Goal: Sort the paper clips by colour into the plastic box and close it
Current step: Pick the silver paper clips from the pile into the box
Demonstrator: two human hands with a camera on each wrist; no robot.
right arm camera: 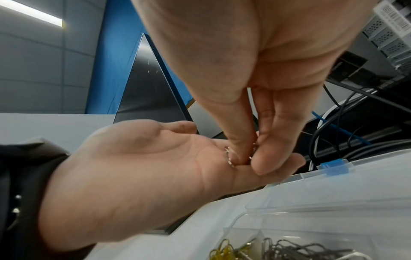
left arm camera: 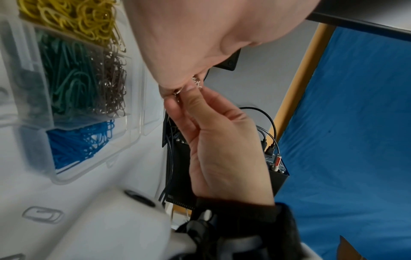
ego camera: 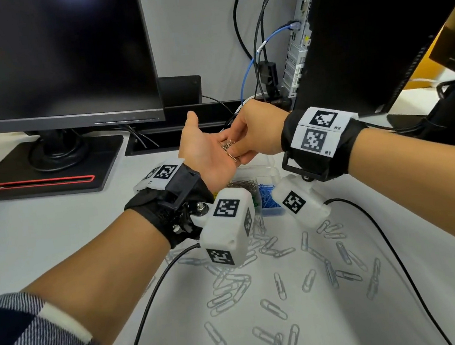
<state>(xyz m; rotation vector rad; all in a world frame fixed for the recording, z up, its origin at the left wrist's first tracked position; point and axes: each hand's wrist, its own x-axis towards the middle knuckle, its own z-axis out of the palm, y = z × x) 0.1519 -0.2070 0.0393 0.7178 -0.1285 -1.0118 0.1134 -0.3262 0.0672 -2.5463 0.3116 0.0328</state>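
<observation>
My left hand (ego camera: 204, 152) lies flat, palm up, above the open box (left arm camera: 124, 147), with a few silver clips (ego camera: 228, 147) on it. My right hand (ego camera: 256, 132) pinches these clips with thumb and fingers. White clips (ego camera: 274, 285) lie scattered on the table (ego camera: 58, 232) near me.

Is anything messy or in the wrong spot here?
Yes. Lots of white paper clips lie scattered on the table instead of in the plastic box, which is open. A few silver clips sit in the left hand, where the right hand pinches them.
</observation>
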